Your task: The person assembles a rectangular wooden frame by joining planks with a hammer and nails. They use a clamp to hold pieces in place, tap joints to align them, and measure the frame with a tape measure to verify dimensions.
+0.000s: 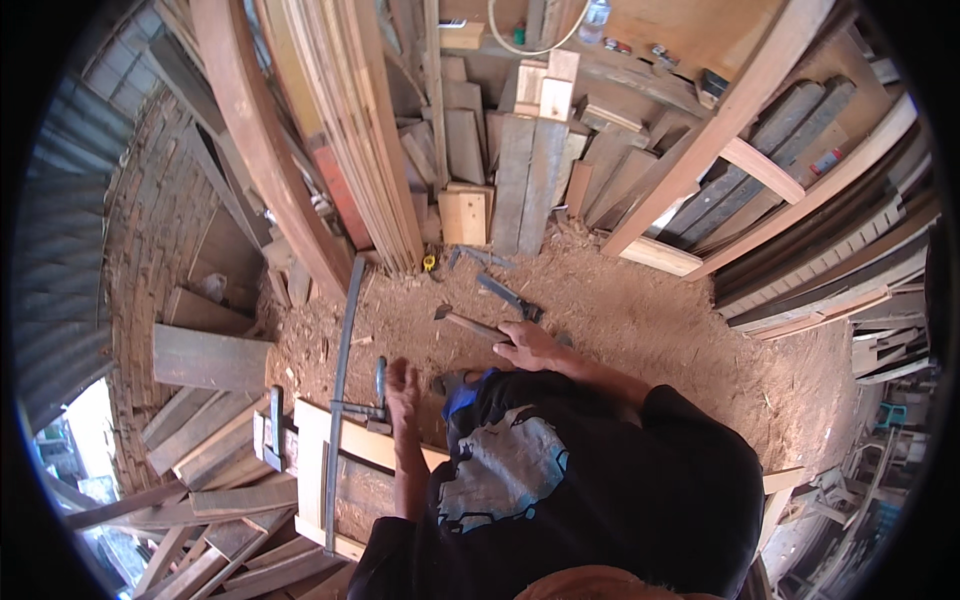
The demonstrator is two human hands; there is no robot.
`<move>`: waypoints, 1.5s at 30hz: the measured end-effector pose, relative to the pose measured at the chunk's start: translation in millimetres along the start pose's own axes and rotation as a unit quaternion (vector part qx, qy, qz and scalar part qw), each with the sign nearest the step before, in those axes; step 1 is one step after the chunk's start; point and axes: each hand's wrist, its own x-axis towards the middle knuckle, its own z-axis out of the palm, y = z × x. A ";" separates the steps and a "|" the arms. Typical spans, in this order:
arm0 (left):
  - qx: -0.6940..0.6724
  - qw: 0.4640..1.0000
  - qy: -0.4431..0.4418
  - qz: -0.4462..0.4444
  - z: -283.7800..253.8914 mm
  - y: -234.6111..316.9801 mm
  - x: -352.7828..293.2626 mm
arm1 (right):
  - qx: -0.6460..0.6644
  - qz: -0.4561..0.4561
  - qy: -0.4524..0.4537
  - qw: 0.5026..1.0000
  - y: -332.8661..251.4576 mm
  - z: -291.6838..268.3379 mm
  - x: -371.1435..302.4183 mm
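My right hand is closed round the wooden handle of a hammer; its small dark head points left, above the ground. My left hand is closed, fingers curled, just right of the blue upright handle of a long bar clamp. Whatever those fingers may hold is hidden. The clamp's grey bar lies across a pale wooden frame, whose right part my left arm and body cover. A second clamp grips the frame's left side.
A dark metal tool and a yellow tape measure lie on the sawdust-covered ground. Tall planks lean ahead. Offcuts are heaped at left, and long timbers are stacked at right. A plastic bottle stands at the back.
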 end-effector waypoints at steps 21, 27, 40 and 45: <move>-0.339 0.922 -0.028 -0.184 136.8 37.1 118.8 | -0.085 0.021 0.337 0.937 115.5 -163.9 -10.0; 0.127 0.955 -0.099 -0.249 132.6 14.3 151.4 | -0.085 0.135 0.378 0.912 168.2 -241.7 3.1; 0.426 0.806 -0.376 -0.167 213.9 -65.8 69.1 | -0.457 0.277 0.448 0.717 481.9 -502.7 198.2; 0.418 0.808 -0.350 -0.222 279.8 -56.7 51.2 | -0.487 0.304 0.513 0.639 581.2 -586.3 189.6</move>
